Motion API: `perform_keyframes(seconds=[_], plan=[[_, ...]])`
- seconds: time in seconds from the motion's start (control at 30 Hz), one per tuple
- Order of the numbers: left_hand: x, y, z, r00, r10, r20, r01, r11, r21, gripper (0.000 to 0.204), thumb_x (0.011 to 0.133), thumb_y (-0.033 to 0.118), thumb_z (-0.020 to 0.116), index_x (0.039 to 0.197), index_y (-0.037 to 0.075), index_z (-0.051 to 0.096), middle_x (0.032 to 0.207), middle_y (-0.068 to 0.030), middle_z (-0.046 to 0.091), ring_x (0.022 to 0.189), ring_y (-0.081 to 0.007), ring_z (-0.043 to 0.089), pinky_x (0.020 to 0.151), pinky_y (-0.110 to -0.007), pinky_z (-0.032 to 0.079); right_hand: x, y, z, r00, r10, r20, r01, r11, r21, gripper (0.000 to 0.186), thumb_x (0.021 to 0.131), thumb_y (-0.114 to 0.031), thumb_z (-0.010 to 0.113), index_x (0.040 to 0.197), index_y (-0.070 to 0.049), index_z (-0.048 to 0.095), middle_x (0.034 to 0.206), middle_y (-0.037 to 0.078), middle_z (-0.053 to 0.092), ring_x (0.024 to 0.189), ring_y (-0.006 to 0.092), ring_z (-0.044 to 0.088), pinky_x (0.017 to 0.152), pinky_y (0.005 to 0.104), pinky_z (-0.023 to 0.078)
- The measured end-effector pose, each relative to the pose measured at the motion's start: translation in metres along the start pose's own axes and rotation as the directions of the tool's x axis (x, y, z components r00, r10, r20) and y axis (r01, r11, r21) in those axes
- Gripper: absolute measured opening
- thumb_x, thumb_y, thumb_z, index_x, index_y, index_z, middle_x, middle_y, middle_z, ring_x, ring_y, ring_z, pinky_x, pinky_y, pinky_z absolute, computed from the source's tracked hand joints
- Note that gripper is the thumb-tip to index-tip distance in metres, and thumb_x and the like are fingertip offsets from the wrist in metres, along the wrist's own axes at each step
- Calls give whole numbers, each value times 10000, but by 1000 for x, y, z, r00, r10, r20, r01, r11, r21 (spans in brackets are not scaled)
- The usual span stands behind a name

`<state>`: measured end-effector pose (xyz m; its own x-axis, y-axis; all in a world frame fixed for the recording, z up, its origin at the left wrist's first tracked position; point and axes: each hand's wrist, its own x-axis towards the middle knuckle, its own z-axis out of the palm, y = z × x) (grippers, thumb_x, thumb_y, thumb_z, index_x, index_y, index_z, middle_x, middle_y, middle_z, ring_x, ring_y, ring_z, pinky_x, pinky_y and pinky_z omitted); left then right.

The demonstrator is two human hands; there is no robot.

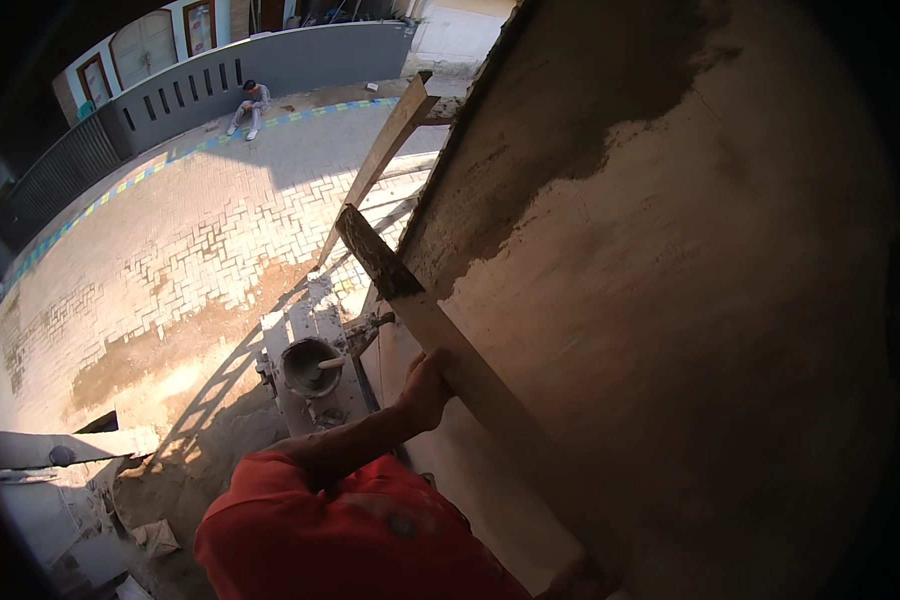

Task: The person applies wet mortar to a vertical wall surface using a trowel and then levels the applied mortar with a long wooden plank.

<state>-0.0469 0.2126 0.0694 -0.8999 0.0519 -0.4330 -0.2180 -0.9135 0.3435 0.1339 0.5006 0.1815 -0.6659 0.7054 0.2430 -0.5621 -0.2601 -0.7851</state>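
A long straight board [485,385], its upper end dark with wet mortar, lies diagonally against or just beside the plastered wall [690,260]. My left hand [428,385] grips it around the middle from the left edge. Down in shadow at the bottom, my right hand [580,578] holds the board's lower end, its fingers only dimly visible. The wall has a dark, wet-looking band along its upper left. Left of my left hand, a round bucket [300,370] with mortar and a light tool handle [331,363] rests on whitish scaffold planks [295,410].
Wooden scaffold posts [380,150] rise beside the wall's edge. A beam [90,440] crosses at lower left. Below are a paved yard [170,250] with sand patches and a grey boundary wall [330,60], where a person [250,105] sits in light clothes.
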Motion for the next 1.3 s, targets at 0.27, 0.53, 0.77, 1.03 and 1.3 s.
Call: perform_keyframes(seconds=[0.27, 0.53, 0.77, 1.03, 1.3], plan=[[-35, 92, -82, 956, 187, -225, -247, 928, -278, 359, 825, 261, 529, 1085, 15, 563, 1014, -128, 619, 940, -272, 608, 883, -437, 495, -23, 50, 45, 832, 212, 513, -181, 977, -110, 527, 940, -153, 551, 1389, -13, 314, 1410, 168, 403, 1300, 304, 420, 1121, 484, 337], [-109, 161, -206, 796, 523, -303, -604, 659, -449, 421, 829, 286, 497, 1163, 31, 520, 1087, -145, 595, 1044, -322, 585, 962, -488, 458, -64, 113, 182, 316, 355, 880, -225, 929, -294, 733, 809, -223, 717, 1412, -98, 320, 1351, 112, 464, 1346, 359, 366, 1119, 541, 292], [-187, 95, -363, 481, 553, -681, -849, 98, -519, 1075, 833, 812, 308, 1514, 113, -142, 1583, -203, -10, 1427, -447, 113, 1141, -513, 165, -200, 172, 255, -329, -90, 940, -696, 696, -177, 735, 714, -240, 830, 1305, -201, 394, 1334, 86, 452, 1346, 400, 356, 1093, 556, 320], [-206, 91, -382, -1, 763, -646, -747, -430, -507, 861, 891, 666, 413, 1485, 79, 203, 1457, -266, 298, 1296, -471, 363, 1056, -566, 358, -295, 204, 224, -702, -141, 698, -620, 603, -502, 762, 657, 63, 689, 1317, -166, 385, 1392, 111, 403, 1386, 321, 306, 1138, 500, 281], [-156, 100, -283, 291, 734, -614, -877, -51, -477, 395, 977, 402, 478, 1172, 61, 516, 1100, -127, 585, 1071, -303, 565, 953, -486, 453, -160, 217, 234, -410, 346, 844, -735, 422, -530, 663, 774, -59, 679, 1353, -157, 371, 1419, 57, 423, 1307, 260, 428, 1048, 437, 425]])
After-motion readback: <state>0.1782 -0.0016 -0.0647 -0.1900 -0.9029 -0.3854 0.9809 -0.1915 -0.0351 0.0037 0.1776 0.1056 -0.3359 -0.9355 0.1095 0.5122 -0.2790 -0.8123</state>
